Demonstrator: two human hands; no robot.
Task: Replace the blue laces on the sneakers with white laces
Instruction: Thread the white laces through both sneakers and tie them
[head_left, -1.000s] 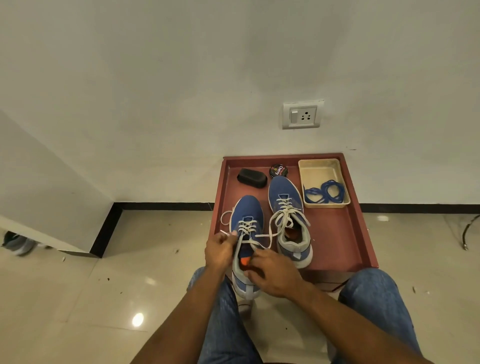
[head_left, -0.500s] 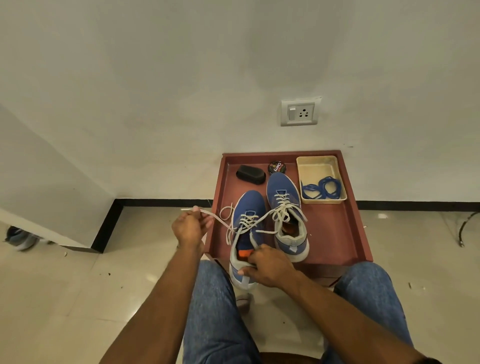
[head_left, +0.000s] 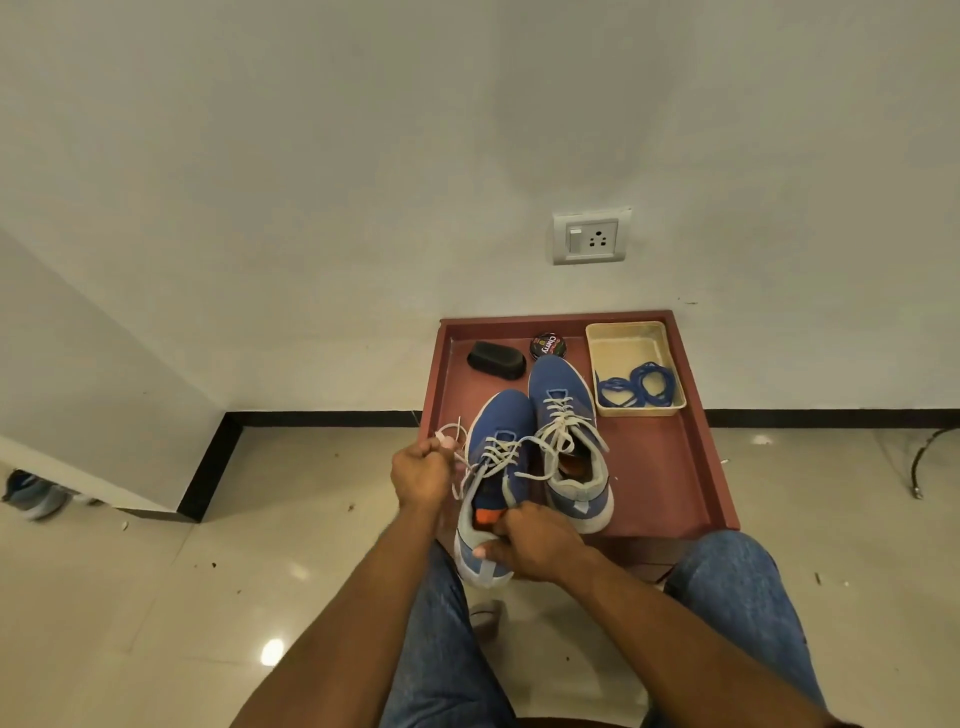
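Two blue sneakers with white laces lie on a red tray (head_left: 675, 493). The left sneaker (head_left: 501, 441) hangs over the tray's near edge. My right hand (head_left: 535, 545) grips its grey heel. My left hand (head_left: 422, 475) pinches the loose end of its white lace (head_left: 451, 432) just left of the shoe. The right sneaker (head_left: 569, 441) sits beside it, laced, with loose ends trailing. The removed blue laces (head_left: 636, 387) lie coiled in a cream basket (head_left: 626, 340) at the tray's far right.
A black brush (head_left: 496, 359) and a round polish tin (head_left: 548, 345) sit at the back of the tray. The wall with a socket (head_left: 590, 238) is right behind. My knees in jeans flank the tray's near edge. Another shoe (head_left: 34, 496) lies far left on the tiled floor.
My left hand pulled the lace out to the left, then came back close to the sneaker. My right hand shifted from the tongue down to the heel.
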